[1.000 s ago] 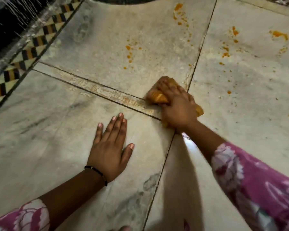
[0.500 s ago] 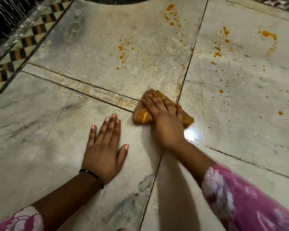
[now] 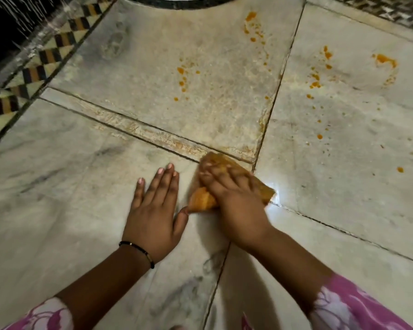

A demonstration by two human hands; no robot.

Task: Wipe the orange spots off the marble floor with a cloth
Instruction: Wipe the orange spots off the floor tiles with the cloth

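An orange-stained cloth [image 3: 202,201] lies bunched on the marble floor [image 3: 69,186], where several slab joints meet. My right hand [image 3: 239,210] covers it, fingers laid over the wad and gripping it against the floor; the fingers are blurred. My left hand [image 3: 153,210] rests flat on the floor just left of the cloth, its thumb tip almost touching the cloth. Orange spots sit farther away: a cluster [image 3: 181,75] on the middle slab, a trail [image 3: 252,22] near the top, and splatter [image 3: 316,83] plus a smear [image 3: 385,59] on the right slab.
A patterned black, yellow and brown tile border [image 3: 34,70] runs diagonally along the far left. A dark curved rim [image 3: 177,4] crosses the top edge. Single orange drops [image 3: 400,169] dot the right slab. A bright glare sits beside the cloth.
My right hand has dragged the cloth toward me and to the left, from the far slab's corner down over the joint. My left hand has stayed flat in place.
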